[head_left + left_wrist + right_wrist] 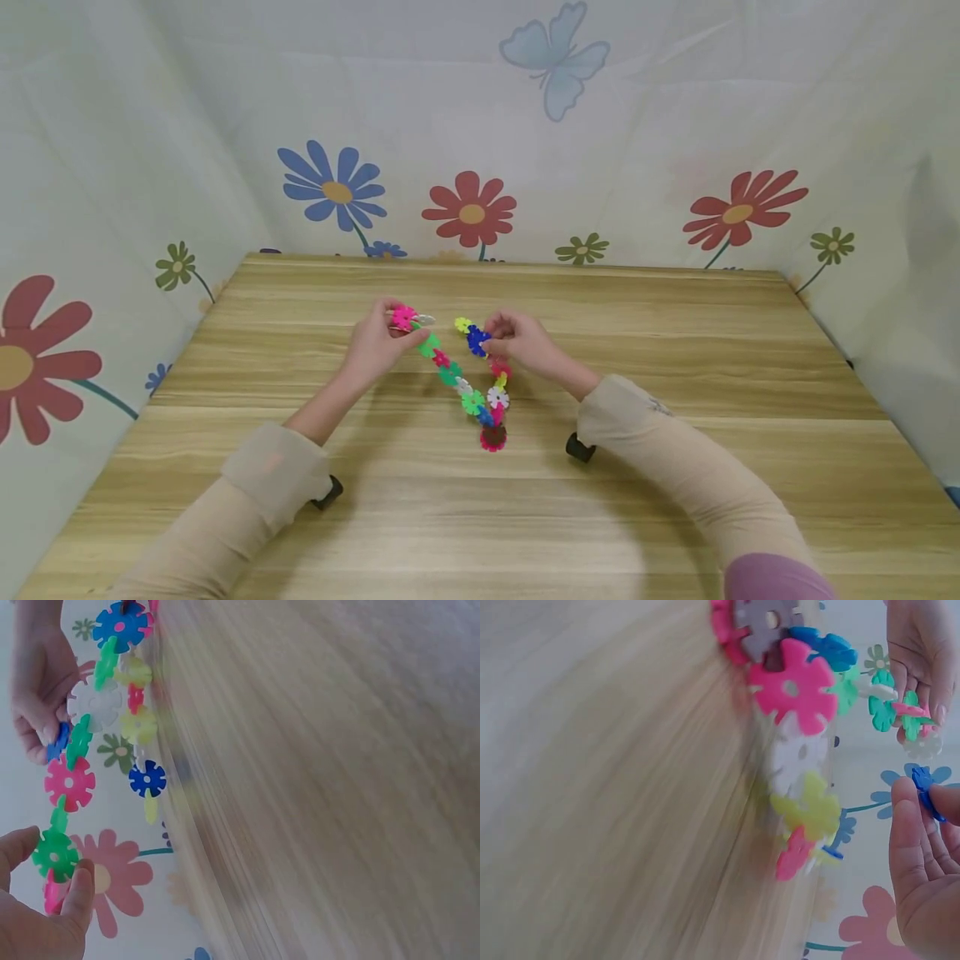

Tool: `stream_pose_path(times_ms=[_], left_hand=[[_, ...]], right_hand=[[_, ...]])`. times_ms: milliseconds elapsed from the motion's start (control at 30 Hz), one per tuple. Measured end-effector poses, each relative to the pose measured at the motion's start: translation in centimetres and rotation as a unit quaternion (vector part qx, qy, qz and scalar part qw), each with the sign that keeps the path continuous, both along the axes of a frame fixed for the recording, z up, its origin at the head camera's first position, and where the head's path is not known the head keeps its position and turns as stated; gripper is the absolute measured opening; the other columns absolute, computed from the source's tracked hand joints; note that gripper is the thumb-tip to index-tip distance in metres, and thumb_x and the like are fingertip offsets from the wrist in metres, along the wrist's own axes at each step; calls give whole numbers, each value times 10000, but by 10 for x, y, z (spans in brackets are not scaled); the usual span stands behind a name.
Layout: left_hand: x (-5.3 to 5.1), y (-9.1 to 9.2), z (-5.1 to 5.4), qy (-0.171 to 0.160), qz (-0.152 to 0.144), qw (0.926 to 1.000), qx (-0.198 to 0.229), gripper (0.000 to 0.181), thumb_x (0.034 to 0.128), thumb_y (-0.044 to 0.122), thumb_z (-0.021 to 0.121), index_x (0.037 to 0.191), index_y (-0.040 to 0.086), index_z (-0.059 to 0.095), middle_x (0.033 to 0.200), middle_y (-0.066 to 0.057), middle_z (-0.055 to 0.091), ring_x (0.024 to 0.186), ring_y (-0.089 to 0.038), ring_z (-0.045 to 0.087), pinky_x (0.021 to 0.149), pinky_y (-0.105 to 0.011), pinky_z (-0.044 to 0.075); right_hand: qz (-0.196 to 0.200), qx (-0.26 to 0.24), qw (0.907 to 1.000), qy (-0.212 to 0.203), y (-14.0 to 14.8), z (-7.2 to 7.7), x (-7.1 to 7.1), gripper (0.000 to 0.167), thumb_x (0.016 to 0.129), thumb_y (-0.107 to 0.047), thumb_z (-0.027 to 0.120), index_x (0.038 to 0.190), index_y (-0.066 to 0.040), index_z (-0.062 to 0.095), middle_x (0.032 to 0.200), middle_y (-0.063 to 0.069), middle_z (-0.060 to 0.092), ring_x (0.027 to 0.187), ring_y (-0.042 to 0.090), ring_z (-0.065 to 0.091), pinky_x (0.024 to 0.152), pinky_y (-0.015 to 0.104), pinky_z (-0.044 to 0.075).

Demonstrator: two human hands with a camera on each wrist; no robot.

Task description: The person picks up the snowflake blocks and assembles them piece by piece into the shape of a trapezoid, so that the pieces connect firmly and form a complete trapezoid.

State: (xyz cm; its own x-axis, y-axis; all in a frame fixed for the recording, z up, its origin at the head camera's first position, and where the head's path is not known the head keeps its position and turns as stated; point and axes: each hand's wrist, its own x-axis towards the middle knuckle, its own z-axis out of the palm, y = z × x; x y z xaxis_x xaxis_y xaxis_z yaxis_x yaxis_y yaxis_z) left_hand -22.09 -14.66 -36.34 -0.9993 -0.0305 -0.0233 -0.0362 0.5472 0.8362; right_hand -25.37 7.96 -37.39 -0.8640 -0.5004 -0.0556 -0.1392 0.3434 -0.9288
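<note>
A chain of flower-shaped interlocking plastic discs [472, 402], in green, pink, white, blue and yellow, bends in a V over the table. My left hand [378, 346] pinches a green disc [55, 855] near one end, beside a pink disc [405, 317]. My right hand [525, 342] pinches a blue disc [926, 793] between thumb and fingers. In the left wrist view that disc looks apart from the chain. The other end hangs with a dark blue disc [148, 778] and a yellow disc [151, 808]. At the bend sits a brown disc [493, 435].
The wood-grain table [675, 467] spreads under both arms. Behind it hangs a pale curtain [420, 100] printed with flowers and a butterfly. Black wrist devices [581, 447] show beneath the sleeves.
</note>
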Motion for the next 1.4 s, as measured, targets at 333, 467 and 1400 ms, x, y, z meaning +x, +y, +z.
stream_pose_path(times_ms=[333, 467, 1400], left_hand=[[2, 9, -1, 173, -93, 9998, 106, 573, 777, 246, 675, 1209, 25, 371, 1081, -169, 579, 914, -269, 598, 734, -316, 523], [3, 11, -1, 203, -128, 9997, 77, 574, 777, 263, 674, 1209, 33, 375, 1071, -164, 589, 901, -260, 605, 714, -307, 528], [6, 20, 2, 269, -268, 9993, 12, 588, 787, 259, 662, 1241, 21, 373, 1072, -162, 607, 904, -249, 610, 714, -306, 531]], right_hand=[[-377, -880, 9941, -507, -19, 2, -6, 170, 829, 23, 562, 978, 65, 491, 704, 70, 593, 661, 288, 639, 667, 450, 526], [-475, -1056, 9914, -607, -23, -1, -9, 181, 831, 15, 562, 993, 69, 499, 690, 47, 597, 595, 185, 632, 645, 407, 537], [-1059, -1731, 9713, -1236, -34, 0, -7, 242, 856, 18, 523, 1090, 67, 491, 710, 49, 601, 566, 112, 614, 540, 202, 517]])
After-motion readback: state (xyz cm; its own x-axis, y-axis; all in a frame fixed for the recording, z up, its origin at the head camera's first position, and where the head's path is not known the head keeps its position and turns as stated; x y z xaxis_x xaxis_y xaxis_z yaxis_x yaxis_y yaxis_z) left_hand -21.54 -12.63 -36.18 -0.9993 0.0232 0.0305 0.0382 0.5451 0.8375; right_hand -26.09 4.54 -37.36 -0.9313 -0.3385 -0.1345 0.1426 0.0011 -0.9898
